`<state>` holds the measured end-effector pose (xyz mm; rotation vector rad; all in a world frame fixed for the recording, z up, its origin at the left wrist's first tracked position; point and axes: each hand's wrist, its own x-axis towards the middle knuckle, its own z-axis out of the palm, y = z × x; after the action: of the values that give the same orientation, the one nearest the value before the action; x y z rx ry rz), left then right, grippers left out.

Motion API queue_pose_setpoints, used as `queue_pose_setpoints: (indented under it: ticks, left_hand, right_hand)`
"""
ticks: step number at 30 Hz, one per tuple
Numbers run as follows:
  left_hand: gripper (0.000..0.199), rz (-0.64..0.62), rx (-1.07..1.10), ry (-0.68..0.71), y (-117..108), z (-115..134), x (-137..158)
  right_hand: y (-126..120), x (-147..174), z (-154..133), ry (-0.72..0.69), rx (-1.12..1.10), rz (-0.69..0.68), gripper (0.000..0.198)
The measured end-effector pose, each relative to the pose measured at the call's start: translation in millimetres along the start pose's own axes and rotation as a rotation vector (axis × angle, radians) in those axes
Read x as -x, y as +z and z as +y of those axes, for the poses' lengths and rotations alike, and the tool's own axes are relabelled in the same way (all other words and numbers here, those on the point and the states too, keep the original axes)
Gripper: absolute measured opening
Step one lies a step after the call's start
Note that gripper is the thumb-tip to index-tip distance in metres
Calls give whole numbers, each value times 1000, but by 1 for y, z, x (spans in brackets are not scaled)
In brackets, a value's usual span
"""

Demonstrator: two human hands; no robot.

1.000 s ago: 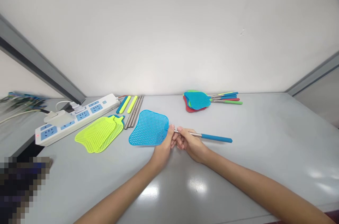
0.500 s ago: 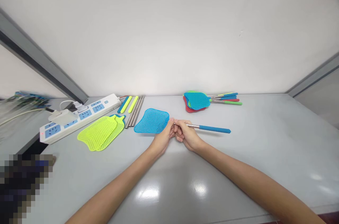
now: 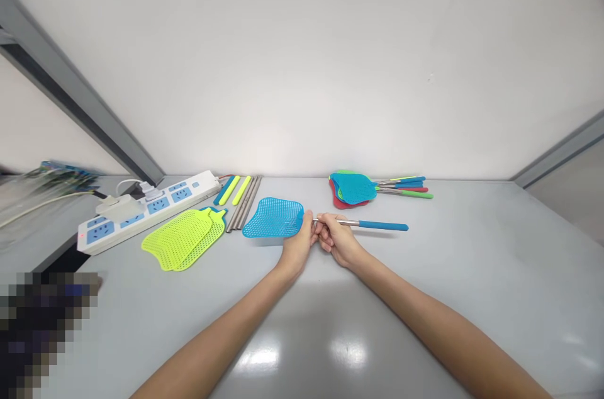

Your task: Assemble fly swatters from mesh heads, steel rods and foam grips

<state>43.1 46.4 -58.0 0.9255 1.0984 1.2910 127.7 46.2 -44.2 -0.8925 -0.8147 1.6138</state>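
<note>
Crosswise, blue swatter [image 3: 348, 223], mesh [image 3: 272, 218] left of left grip [image 3: 297, 247], handle [image 3: 383, 226] right of right grip [image 3: 342, 243], both pinching it

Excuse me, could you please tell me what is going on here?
Someone's left hand and right hand are holding a blue swatter. The left hand grips it near the base of its mesh head; the right hand has the metal rod, with the blue handle pointing right. To the left lie yellow mesh heads, metal tubes, loose grips and a power strip. Farther back, right of centre, is a pile of multicoloured swatters.
</note>
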Motion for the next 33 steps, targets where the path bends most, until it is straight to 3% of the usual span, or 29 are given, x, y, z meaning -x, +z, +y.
queue_pose_setpoints:
  ticks: [4, 12, 19, 26, 33]
  left_hand:
    - [42, 6, -113, 88, -4, 1, -2]
    - [44, -41, -185, 127, -7, 5, -4]
    - [42, -33, -108, 128, -7, 5, -6]
    - [38, -106, 36, 89, -3, 11, -1]
    - [45, -16, 50, 93, -5, 11, 3]
  right_hand:
    - [-3, -2, -2, 0, 5, -32, 27]
    - [-9, -5, -6, 16, 48, -34, 27]
    - [-9, -6, -9, 24, 54, -45, 27]
    - [-13, -3, -4, -13, 43, -63, 29]
    - [-12, -2, -3, -30, 114, -203, 30]
